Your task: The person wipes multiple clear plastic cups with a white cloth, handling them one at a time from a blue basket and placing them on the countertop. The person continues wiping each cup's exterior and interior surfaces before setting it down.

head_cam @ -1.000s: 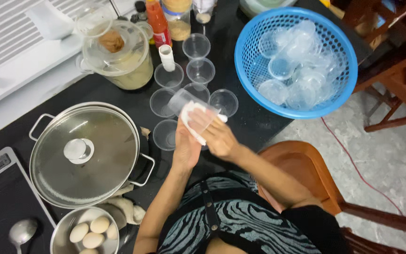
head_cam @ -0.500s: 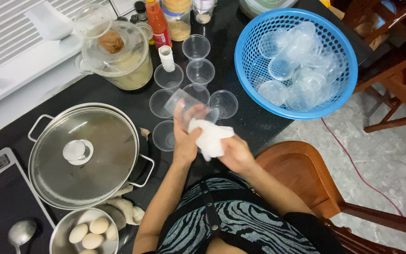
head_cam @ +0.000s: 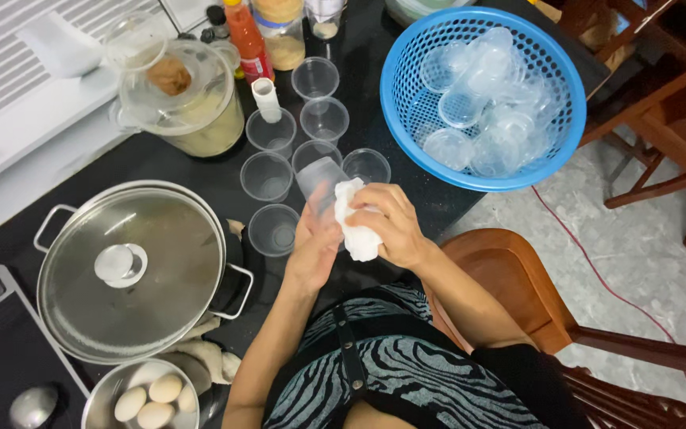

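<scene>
My left hand (head_cam: 313,242) holds a clear plastic cup (head_cam: 319,178) tilted on its side above the black counter (head_cam: 160,159). My right hand (head_cam: 387,225) grips a crumpled white cloth (head_cam: 355,226) pressed against the cup's open end. Several empty clear cups (head_cam: 267,175) stand upright on the counter just beyond my hands. A blue plastic basket (head_cam: 406,151) at the upper right holds several more clear cups (head_cam: 478,103).
A large steel pot with lid (head_cam: 132,270) sits at left. A bowl of eggs (head_cam: 148,397) is at the bottom left, a lidded jar of pale liquid (head_cam: 180,99) behind. Bottles (head_cam: 248,40) line the back. A wooden chair (head_cam: 518,294) is under me.
The right hand with the cloth pulled down out of the cup and has come back up against its open end. The left hand has kept the cup tilted.
</scene>
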